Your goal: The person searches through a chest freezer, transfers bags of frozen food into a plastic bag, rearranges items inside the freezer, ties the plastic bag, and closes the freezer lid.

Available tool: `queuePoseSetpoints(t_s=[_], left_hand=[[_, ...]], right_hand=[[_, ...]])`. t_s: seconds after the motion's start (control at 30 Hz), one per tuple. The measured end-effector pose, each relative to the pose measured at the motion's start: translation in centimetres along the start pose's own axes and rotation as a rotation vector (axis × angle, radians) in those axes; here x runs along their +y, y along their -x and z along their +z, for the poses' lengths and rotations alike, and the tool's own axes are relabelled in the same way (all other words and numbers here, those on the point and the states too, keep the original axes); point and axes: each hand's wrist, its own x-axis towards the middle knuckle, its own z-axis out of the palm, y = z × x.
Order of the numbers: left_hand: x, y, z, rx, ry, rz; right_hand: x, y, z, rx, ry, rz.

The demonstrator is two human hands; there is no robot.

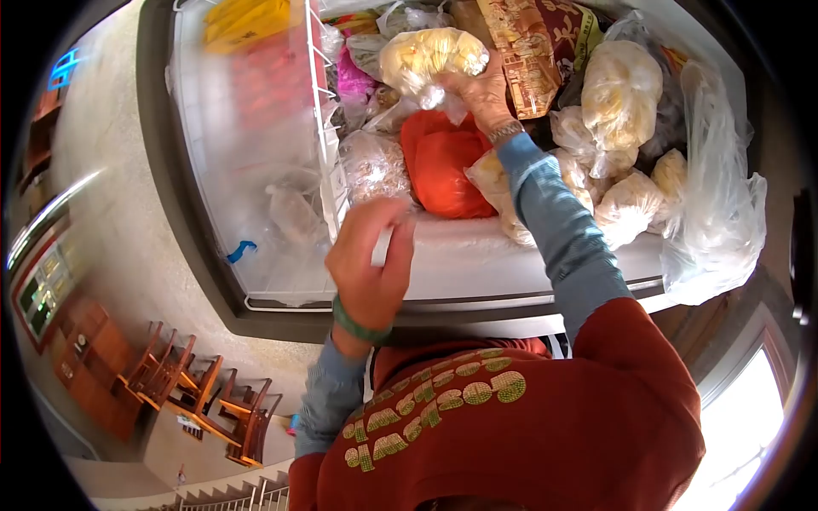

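My right hand reaches into a chest freezer and has its fingers round the lower right end of a clear bag of pale yellow food. Just below that bag lies a red plastic bag. My left hand, with a green bangle at the wrist, hangs over the freezer's front part, its fingers curled and slightly blurred. Whether anything small sits between those fingertips is hard to make out. A bag of small pinkish pieces lies beyond my left hand.
A white wire divider stands left of the bags. More yellow food bags fill the right side, beside a large clear plastic bag. A brown printed package lies at the back. The freezer's dark rim runs round the left and front.
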Motion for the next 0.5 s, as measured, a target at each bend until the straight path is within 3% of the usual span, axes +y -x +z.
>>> queuePoseSetpoints(t_s=[0.1, 0.2, 0.3, 0.5], left_hand=[[-0.6, -3.8, 1.8, 0.092, -0.030, 0.082], [-1.9, -5.7, 2.8, 0.095, -0.092, 0.076], [-3.1, -6.4, 3.3, 0.151, -0.196, 0.133], [-2.0, -6.0, 2.9, 0.161, -0.222, 0.226]], right_hand=[[-1.6, 1.6, -1.0, -0.149, -0.031, -0.029], [-7.0, 5.3, -1.0, -0.293, -0.274, -0.098], [-10.6, 7.3, -1.1, -0.259, -0.072, -0.022], [-12.7, 9.1, -1.6, -0.216, 0.226, -0.220]])
